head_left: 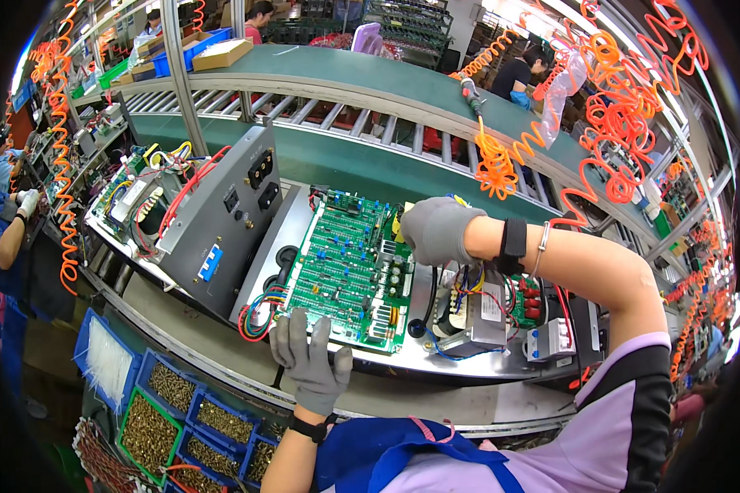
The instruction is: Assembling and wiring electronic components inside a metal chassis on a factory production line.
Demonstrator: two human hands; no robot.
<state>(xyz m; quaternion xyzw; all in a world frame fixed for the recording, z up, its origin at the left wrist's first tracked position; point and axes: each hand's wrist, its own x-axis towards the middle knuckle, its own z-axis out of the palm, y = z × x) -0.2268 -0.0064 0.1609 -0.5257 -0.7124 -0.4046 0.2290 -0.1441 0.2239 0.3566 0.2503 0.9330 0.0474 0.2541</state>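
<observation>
A large green circuit board (341, 263), crowded with small components, lies on an open metal chassis (477, 361) in front of me. My left hand (311, 357), in a grey glove, rests its outstretched fingers at the board's near left edge, gripping nothing. Over the board's far right edge my gloved right hand (440, 230) is closed, back of the hand upward. Its fingertips, and anything in them, are hidden. Coloured wires (259, 316) loop beside the board's left side. Right of the board, a transformer (452, 312) and a grey metal box (489, 316) sit in the chassis.
A second unit with a dark upright panel (230, 218) stands left. Blue bins (222, 421) and a green bin (144, 435) of brass-coloured hardware are at near left. Behind run a roller conveyor (358, 119) and green shelf (329, 70). Orange coiled hoses (617, 123) hang above.
</observation>
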